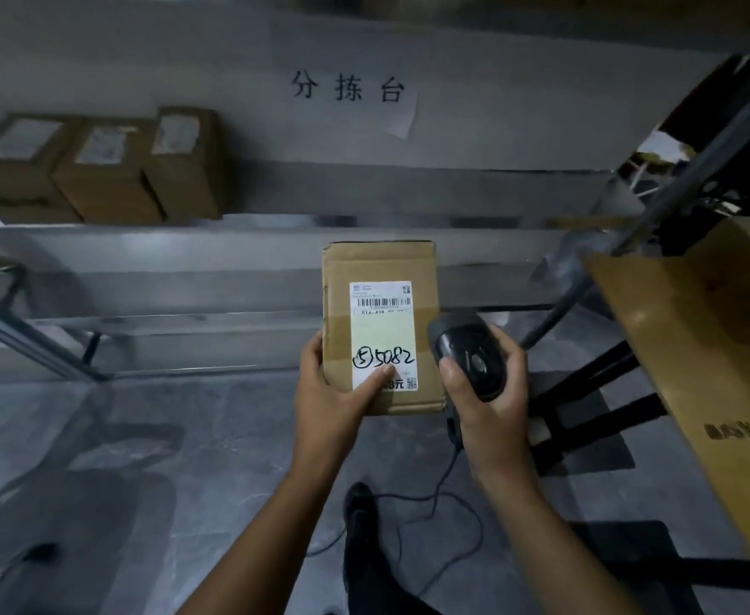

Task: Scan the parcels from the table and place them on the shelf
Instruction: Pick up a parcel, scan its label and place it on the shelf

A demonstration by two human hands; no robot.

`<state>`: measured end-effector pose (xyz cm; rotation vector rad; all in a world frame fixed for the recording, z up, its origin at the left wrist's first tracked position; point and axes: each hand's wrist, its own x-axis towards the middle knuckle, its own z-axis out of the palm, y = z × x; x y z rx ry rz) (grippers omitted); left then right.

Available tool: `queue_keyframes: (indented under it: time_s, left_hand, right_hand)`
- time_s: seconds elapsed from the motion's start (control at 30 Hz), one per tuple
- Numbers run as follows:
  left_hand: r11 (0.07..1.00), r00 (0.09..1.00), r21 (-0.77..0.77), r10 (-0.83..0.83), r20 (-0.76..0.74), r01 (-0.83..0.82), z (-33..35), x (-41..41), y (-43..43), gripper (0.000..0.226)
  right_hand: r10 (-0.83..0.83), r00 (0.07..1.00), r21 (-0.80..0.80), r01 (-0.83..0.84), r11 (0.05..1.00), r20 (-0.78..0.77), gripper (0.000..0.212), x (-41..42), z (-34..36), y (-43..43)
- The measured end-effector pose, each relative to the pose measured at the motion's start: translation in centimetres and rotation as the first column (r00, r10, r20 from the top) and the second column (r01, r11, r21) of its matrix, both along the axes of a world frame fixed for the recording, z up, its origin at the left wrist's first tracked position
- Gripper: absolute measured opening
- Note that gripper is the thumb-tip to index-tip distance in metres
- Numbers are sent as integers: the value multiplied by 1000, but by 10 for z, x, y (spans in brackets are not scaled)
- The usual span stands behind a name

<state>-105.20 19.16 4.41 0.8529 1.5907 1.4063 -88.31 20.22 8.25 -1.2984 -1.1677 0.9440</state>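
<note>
1. Beyond both hands, far up to the left, three boxes (106, 170) stand on the shelf (142, 241).
2. Left hand (328, 392) holds the parcel (379, 264) by its lower left corner, thumb on the label (382, 330).
3. Right hand (493, 406) grips the scanner (470, 352), just right of the parcel.

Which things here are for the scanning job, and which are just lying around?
For the job:
parcel in the left hand
scanner in the right hand
metal shelf
three boxes on it

Lying about:
paper sign with writing
big cardboard piece at right
</note>
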Motion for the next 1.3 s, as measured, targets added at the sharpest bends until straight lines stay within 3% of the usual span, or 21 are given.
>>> queue_keyframes:
  time_s: [0.23,0.53,0.77,0.97,1.3]
  left_hand:
    - [993,970,3,118,-212,-120,34,-53,96,91]
    - [972,947,2,228,-228,-234,48,-98,163,91]
    - [976,953,-26,205,-222,-216,50,-142,211,82]
    - [984,965,-58,153,-213,-169,45,-188,257,80]
    - [991,966,-108,53,-255,-83,19,-248,318,81]
  right_hand:
    - [65,989,64,-57,996,-132,74,-52,14,112]
    - [191,962,86,-177,981,-198,77,-102,22,203]
    - [220,958,32,-218,975,-186,80,-146,19,252]
    - [193,973,-25,-198,980,-124,62,-190,14,298]
    - [121,992,-104,-123,987,-26,57,-250,1,353]
